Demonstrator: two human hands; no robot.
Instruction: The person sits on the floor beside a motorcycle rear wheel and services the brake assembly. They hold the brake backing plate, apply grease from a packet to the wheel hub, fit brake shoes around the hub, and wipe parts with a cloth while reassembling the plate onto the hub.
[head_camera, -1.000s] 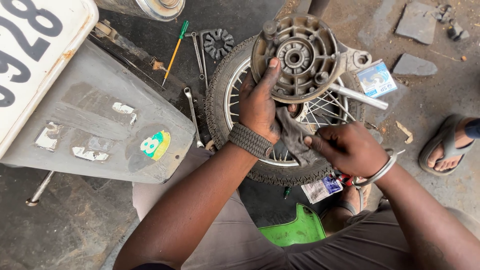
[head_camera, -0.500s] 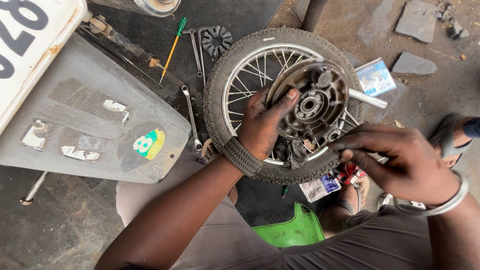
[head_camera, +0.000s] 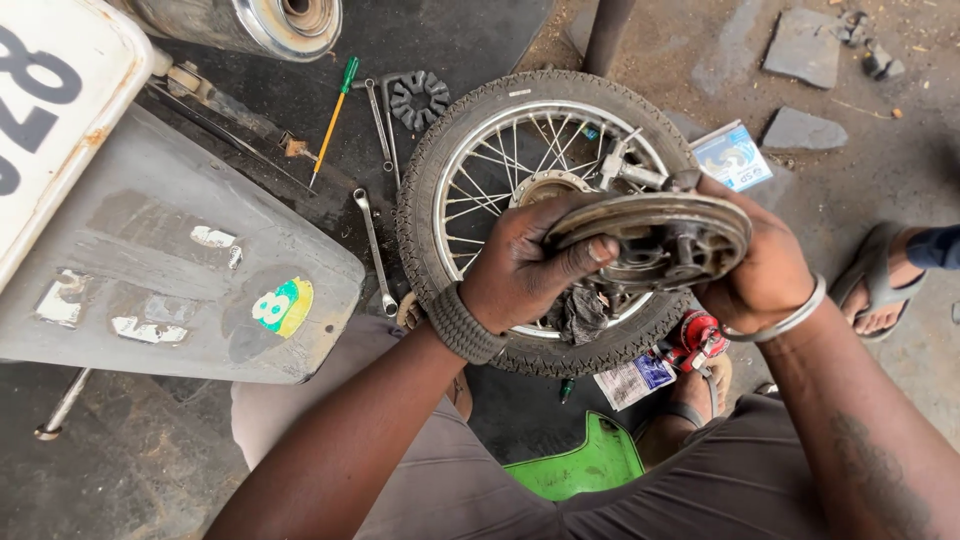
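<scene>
Two hands, left hand (head_camera: 535, 262) and right hand (head_camera: 760, 270), clamp the brake plate (head_camera: 655, 235) by its rim, tilted above the spoked wheel (head_camera: 545, 220) lying flat. Plate is off the hub (head_camera: 545, 186); refitting appears undone. A spanner (head_camera: 375, 250) lies left.

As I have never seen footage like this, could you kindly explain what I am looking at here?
The picture comes from a camera on a person's head, looking down at their own two bare hands. The left hand and right hand together hold a round metal brake plate, tilted almost flat. Beneath it a spoked wheel with its tyre lies flat on the dark ground. Beside the wheel lie a spanner, a green-handled screwdriver and a toothed rubber ring. At left is a grey mudguard. Another person's sandalled foot shows at right.
</scene>
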